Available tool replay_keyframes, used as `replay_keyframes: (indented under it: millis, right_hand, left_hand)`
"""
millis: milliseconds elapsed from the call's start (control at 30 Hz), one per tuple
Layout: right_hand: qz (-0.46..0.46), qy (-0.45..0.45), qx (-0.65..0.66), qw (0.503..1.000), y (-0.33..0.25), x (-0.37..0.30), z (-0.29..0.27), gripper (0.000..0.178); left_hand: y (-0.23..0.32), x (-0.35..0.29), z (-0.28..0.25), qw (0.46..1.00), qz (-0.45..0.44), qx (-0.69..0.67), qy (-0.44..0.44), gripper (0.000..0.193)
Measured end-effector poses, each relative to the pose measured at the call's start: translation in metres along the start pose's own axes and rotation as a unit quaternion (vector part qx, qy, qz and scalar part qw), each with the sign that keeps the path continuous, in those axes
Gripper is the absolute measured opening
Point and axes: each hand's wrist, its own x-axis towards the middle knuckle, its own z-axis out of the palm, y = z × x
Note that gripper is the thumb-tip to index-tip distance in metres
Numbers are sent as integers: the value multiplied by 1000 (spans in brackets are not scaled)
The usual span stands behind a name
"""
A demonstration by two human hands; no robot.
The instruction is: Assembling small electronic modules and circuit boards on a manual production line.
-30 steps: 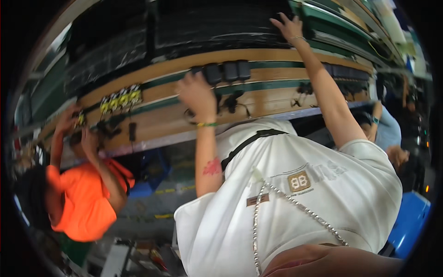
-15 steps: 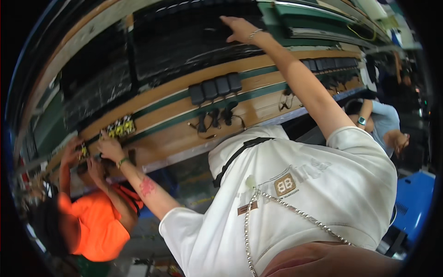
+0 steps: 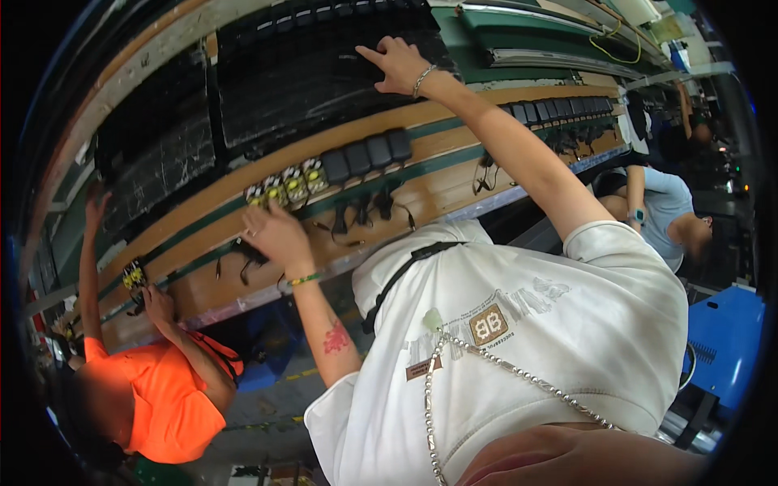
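Note:
My left hand (image 3: pixel 277 236) is at the front edge of a short row of power adapters with exposed circuit boards (image 3: pixel 288 186). Its fingers are stretched out by the lower side of these yellow-and-black boards; whether they touch cannot be told. Right against that row stand several closed black power adapters (image 3: pixel 369 155), with their cords (image 3: pixel 365 212) hanging toward me. Over the dark panel (image 3: pixel 300 97) behind the bench, my right hand (image 3: pixel 399 66) is open, index finger extended and nothing in it.
To the left, a co-worker in an orange shirt (image 3: pixel 174 401) holds another exposed board (image 3: pixel 134 275). More black adapters (image 3: pixel 559 110) line the bench at right, near a person in light blue (image 3: pixel 668 206). Further adapters (image 3: pixel 316 18) sit along the panel's top. A blue machine (image 3: pixel 725 348) stands at right.
My left hand has moved right along the bench, and the exposed boards now stand against the black adapters. My right hand shifted slightly left and down. One of the co-worker's hands has risen to the panel.

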Motion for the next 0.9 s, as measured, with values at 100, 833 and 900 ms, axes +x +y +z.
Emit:
replay_keyframes:
  millis: [100, 833, 900]
  right_hand:
    - [-12, 15, -11, 1000, 3, -27, -5, 66]
    - [-54, -5, 332, 942, -102, -81, 58, 61]
    - [-52, -2, 327, 944, -102, -81, 60, 63]
  left_hand:
    - [38, -9, 7, 998, 31, -57, 14, 32]
    - [96, -60, 10, 582, -320, -700, -262, 12]
    - [101, -57, 13, 498, -362, -738, -274, 12]
